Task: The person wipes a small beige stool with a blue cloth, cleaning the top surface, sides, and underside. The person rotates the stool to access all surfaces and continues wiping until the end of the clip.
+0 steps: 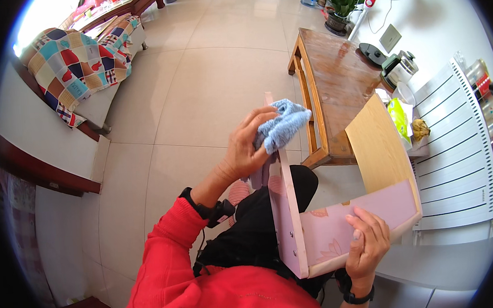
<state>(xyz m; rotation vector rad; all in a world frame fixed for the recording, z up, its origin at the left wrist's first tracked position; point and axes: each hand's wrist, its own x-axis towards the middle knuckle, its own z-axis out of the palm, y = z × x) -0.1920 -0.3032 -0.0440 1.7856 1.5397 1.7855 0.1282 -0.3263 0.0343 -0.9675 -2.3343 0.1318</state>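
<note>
My left hand (245,145) is closed on a fluffy light-blue cloth (287,127), which drapes over the far part of an upright pink board. That board belongs to a drawer-like pink wooden piece (326,236) with flower prints, screws in one side and pale wood edges. A bare wood-grain panel (377,147) forms its far right side. The piece lies over my black-trousered legs. On its pink inner face, close to the near edge, my right hand (368,239) grips it with bent fingers; the thumb side shows only in part. Greyish-purple fabric hangs below the cloth.
A brown wooden table (337,74) stands ahead on the right, with a glass kettle (401,68) on it. Beside it are a white slatted radiator (453,154), a potted plant (342,7) and a fan. A sofa with a patchwork cover (80,65) stands far left.
</note>
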